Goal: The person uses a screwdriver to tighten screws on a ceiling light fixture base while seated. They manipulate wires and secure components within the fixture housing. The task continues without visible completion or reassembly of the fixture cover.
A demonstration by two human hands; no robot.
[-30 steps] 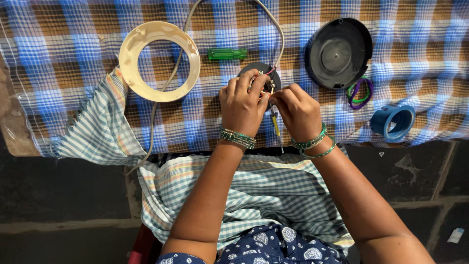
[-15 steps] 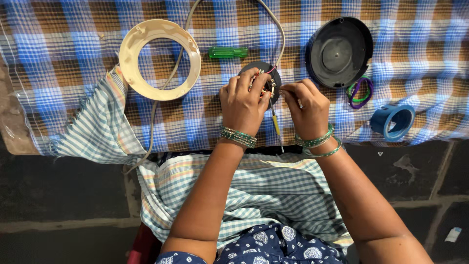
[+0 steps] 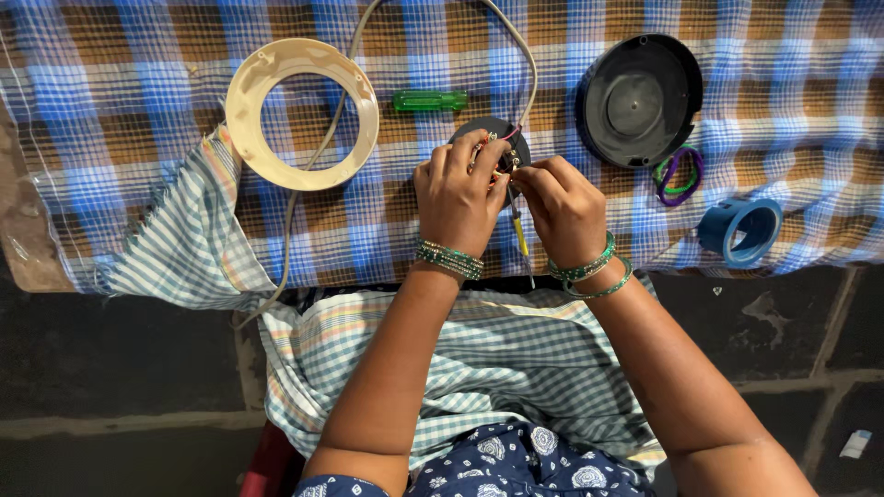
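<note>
My left hand (image 3: 456, 198) grips a small black round electrical part (image 3: 502, 138) with coloured wires on the checked cloth. Against the same part, my right hand (image 3: 562, 207) has its fingers pinched at the wires. A yellow-handled screwdriver (image 3: 520, 235) hangs down between the two hands, and which hand holds it I cannot tell. A grey cable (image 3: 322, 156) runs from the part up over the cloth and down off the left edge.
A cream plastic ring (image 3: 244, 110) lies at upper left. Beside it sits a green screwdriver handle (image 3: 430, 100). A black round cover (image 3: 637, 99), coloured rubber bands (image 3: 680, 175) and a blue tape roll (image 3: 739, 230) are at the right. Dark stone floor lies below.
My right hand has shifted slightly left, closing onto the black part. The left hand stays in place on it.
</note>
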